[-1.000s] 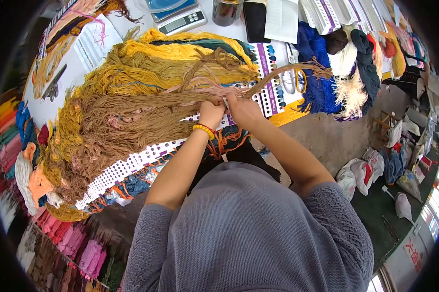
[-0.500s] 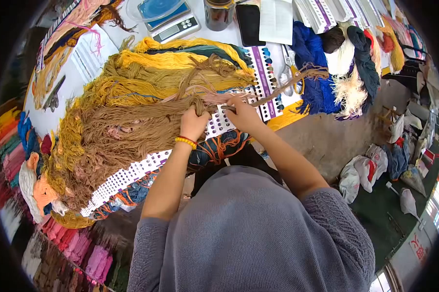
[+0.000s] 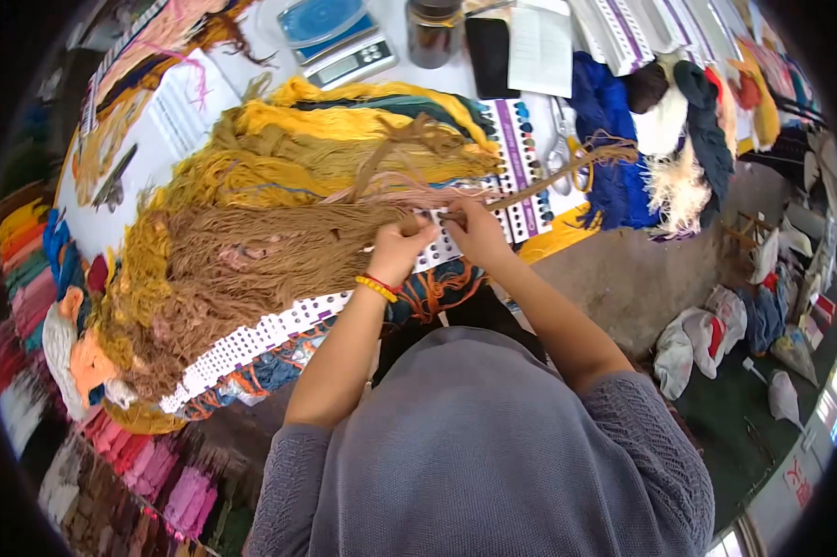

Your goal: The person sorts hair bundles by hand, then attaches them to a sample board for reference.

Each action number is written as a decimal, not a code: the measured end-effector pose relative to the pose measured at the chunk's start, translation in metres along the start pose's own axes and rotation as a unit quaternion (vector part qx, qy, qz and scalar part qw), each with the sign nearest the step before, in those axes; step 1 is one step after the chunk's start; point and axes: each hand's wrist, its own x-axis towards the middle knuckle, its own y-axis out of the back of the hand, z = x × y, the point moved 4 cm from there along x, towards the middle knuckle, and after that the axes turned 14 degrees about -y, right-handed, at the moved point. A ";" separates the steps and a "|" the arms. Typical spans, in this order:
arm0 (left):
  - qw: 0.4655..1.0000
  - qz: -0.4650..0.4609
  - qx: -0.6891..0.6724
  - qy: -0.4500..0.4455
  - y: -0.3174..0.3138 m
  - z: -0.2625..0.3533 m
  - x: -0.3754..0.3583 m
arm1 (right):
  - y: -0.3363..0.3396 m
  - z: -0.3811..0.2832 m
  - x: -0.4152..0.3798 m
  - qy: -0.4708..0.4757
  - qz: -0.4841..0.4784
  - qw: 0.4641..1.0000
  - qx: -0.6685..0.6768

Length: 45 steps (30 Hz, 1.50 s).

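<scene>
A thick bundle of brown yarn (image 3: 293,255) lies across the white perforated cards. My left hand (image 3: 402,251), with a yellow beaded bracelet at the wrist, is closed around the bundle's right end. Close by on the right, my right hand (image 3: 481,237) pinches a brown strand at the edge of a white card (image 3: 444,249) with round holes. A loose brown strand (image 3: 567,172) runs from near my right hand toward the blue yarn. Pale pink yarn (image 3: 418,197) passes just above both hands. My fingers partly hide the strand ends.
Mustard and yellow yarn (image 3: 279,125) lies beyond the brown bundle. A purple-striped card (image 3: 521,176) and scissors (image 3: 560,153) are to the right, with blue yarn (image 3: 604,111) beyond. A phone (image 3: 489,58), a jar (image 3: 433,35) and a digital scale (image 3: 349,63) stand at the back.
My left hand has moved closer to my right hand, and its fingers now reach toward the strand. My right hand stays near the card's holes. The whole view has shifted slightly.
</scene>
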 end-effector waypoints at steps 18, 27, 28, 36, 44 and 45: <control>0.963 0.144 -0.156 0.166 0.010 -0.009 -0.026 | -0.005 -0.030 -0.011 0.134 0.087 0.960 -0.229; 0.923 0.263 -0.260 0.108 0.135 0.031 -0.058 | -0.012 -0.025 -0.007 0.100 0.075 0.951 -0.282; 0.927 0.262 -0.251 0.097 0.166 0.044 -0.067 | -0.012 -0.025 -0.008 0.111 0.086 0.950 -0.280; 0.868 0.476 0.125 -0.069 0.442 0.178 -0.117 | -0.011 -0.024 -0.012 0.109 0.101 0.954 -0.259; 0.996 0.055 0.037 0.067 0.122 0.089 -0.067 | -0.011 -0.027 -0.028 0.056 0.091 0.975 -0.195; 0.997 0.035 0.015 0.072 0.098 0.085 -0.065 | -0.012 -0.037 -0.033 0.055 0.076 0.988 -0.122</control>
